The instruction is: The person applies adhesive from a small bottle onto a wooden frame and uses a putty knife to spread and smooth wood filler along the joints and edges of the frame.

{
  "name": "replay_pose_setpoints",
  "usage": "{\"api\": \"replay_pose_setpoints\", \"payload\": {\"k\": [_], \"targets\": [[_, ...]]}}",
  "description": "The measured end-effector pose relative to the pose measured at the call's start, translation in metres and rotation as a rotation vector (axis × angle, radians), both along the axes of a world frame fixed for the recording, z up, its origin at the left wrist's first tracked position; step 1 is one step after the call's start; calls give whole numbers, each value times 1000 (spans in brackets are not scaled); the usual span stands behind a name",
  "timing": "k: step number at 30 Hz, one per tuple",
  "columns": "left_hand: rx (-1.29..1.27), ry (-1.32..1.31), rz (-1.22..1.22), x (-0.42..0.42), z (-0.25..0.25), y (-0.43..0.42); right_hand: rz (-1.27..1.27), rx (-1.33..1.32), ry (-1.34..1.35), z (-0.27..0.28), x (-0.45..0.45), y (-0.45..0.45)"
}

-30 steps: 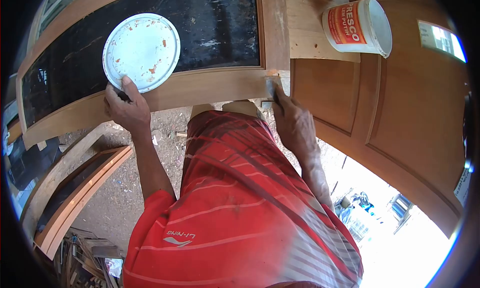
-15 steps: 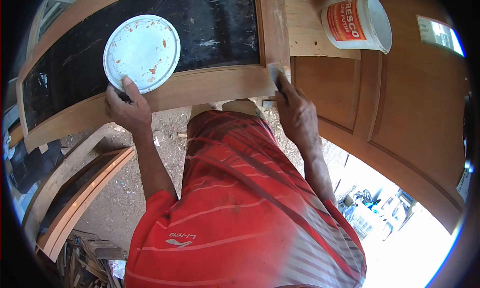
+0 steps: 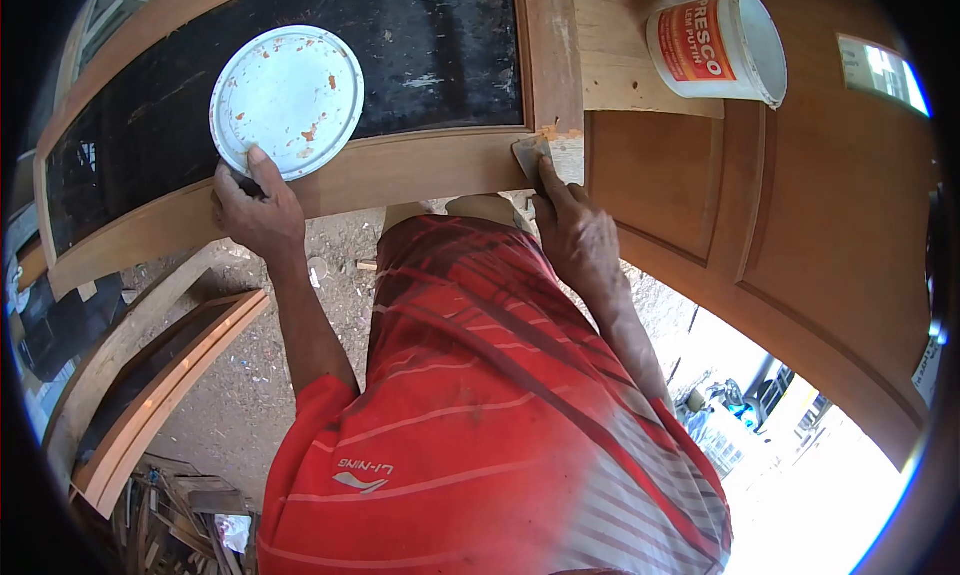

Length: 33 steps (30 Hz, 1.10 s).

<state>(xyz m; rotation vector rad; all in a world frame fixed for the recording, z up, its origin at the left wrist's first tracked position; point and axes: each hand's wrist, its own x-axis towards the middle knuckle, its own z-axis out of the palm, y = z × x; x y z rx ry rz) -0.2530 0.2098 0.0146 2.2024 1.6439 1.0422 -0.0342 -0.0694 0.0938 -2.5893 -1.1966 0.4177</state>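
Observation:
In my left hand (image 3: 258, 213) is a round white bucket lid (image 3: 285, 100), spotted with orange-brown filler, gripped at its lower rim with the thumb on top. My right hand (image 3: 584, 237) is closed around a putty knife (image 3: 530, 157). The knife's flat blade lies against the lower rail of a wooden frame (image 3: 420, 165), close to its right-hand corner. Just above the blade, a patch of orange filler (image 3: 560, 133) marks the joint. A dark, glossy panel (image 3: 440, 50) fills the frame, and the lid is held over part of it.
A white bucket with a red label (image 3: 697, 40) lies tipped on a light board (image 3: 620, 65) at upper right. Brown panelled wood (image 3: 840, 225) stands at right. Below left are a framed wooden piece (image 3: 175, 395) and scrap wood (image 3: 180, 520) on the ground.
My right hand has moved slightly left and down, and the putty knife's blade now rests on the rail, exposing orange filler at the corner. The lid stays almost in place.

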Motion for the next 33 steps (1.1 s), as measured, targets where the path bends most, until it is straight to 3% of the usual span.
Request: {"api": "replay_pose_setpoints", "payload": {"k": [3,6,9,14,17,20,25,28,29,33], "targets": [[-38,7,-4,-6,0,1,-26,98,58,18,6,12],[-66,-18,11,-5,0,0,-14,-69,105,25,12,7],[127,5,-20,0,3,2,-27,-60,112,20,35,8],[95,11,-18,-3,2,0,-32,-39,194,47,31,0],[79,1,-14,-1,3,2,-3,-41,-11,3,9,-16],[4,-10,0,-4,1,-1,-8,31,141,30,12,-6],[-50,-44,4,-4,-1,0,26,-52,39,13,4,0],[133,41,-19,-3,-1,2,-55,59,60,20,3,5],[120,34,-26,-1,-1,4,-67,-57,75,8,4,-3],[121,50,-10,-7,-2,0,-99,36,166,30,7,-8]]}}
